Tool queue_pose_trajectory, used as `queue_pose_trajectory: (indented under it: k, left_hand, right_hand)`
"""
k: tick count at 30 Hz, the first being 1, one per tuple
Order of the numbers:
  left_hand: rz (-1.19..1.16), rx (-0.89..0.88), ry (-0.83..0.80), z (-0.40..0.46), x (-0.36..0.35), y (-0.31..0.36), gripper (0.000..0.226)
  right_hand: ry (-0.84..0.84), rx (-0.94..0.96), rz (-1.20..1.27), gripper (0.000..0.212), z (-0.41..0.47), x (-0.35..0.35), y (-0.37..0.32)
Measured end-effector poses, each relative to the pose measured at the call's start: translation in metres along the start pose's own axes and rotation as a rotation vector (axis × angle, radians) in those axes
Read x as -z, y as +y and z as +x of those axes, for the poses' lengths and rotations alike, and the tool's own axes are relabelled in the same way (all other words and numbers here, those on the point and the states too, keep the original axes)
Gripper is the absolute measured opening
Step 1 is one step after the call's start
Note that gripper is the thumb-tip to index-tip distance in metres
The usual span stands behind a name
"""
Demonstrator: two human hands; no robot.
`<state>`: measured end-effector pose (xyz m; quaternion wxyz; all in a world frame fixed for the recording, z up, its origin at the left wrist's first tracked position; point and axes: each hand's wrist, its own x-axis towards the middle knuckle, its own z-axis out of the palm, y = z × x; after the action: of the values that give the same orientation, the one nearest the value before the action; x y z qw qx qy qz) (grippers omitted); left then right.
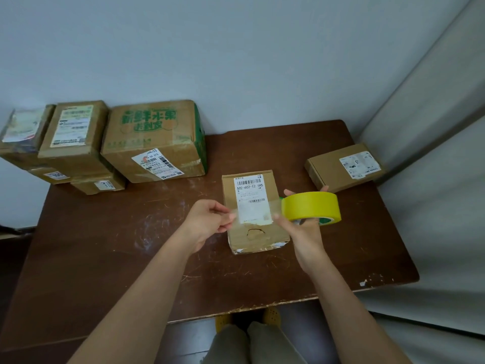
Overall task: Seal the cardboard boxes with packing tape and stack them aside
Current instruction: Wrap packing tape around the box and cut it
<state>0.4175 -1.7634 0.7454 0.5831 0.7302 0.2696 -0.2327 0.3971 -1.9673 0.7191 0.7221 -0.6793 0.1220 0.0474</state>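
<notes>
A small cardboard box point(256, 237) with a white shipping label lies in the middle of the brown table point(131, 245). My right hand point(304, 232) grips a yellow roll of packing tape point(311, 207) just right of the box. My left hand point(210, 222) pinches the free end of a clear tape strip point(252, 212), which is stretched from the roll across the box's label. A flat cardboard box point(341, 168) lies at the table's right side.
A large box with green print point(154, 140) stands at the back left, beside a pile of several smaller labelled boxes point(70, 143). A grey wall is behind the table, and pale panels stand to the right. My knees and yellow shoes show below the front edge.
</notes>
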Motion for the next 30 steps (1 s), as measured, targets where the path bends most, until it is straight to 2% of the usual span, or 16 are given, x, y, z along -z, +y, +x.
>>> queue_pose_trajectory:
  k: [2, 5, 8, 13, 17, 19, 22, 25, 30]
  left_hand:
    - [-0.001, 0.013, -0.006, -0.001, 0.002, -0.002, 0.008]
    - [-0.023, 0.027, -0.072, -0.004, 0.002, -0.001, 0.006]
    - [0.010, 0.010, -0.098, -0.009, 0.000, 0.002, 0.010]
    - [0.016, 0.005, -0.119, -0.011, 0.004, 0.000, 0.010]
    - [0.002, 0.034, -0.103, -0.013, 0.016, -0.007, 0.007]
    - [-0.010, 0.050, -0.100, -0.015, 0.016, -0.014, 0.006]
    - [-0.127, 0.062, -0.050, -0.013, 0.012, -0.023, 0.014]
    - [-0.249, 0.083, 0.017, -0.010, 0.007, -0.031, 0.015]
    - [-0.171, 0.066, 0.200, 0.001, -0.001, -0.054, 0.018]
  right_hand:
    - [-0.012, -0.065, 0.139, 0.101, -0.004, 0.006, -0.004]
    - [0.145, -0.185, 0.268, 0.103, -0.001, 0.007, -0.005]
    - [0.243, -0.188, 0.268, 0.098, 0.002, 0.010, -0.006]
    - [0.226, -0.213, 0.309, 0.094, -0.001, 0.016, -0.007]
    - [0.243, -0.109, 0.143, 0.107, -0.007, 0.019, -0.002]
    - [0.221, -0.099, 0.152, 0.106, -0.009, 0.019, -0.002]
    - [0.260, -0.141, 0.253, 0.096, -0.012, 0.015, -0.001]
    - [0.311, -0.076, 0.219, 0.099, -0.016, 0.008, 0.010]
    - [0.258, 0.051, 0.120, 0.100, -0.019, -0.002, 0.025]
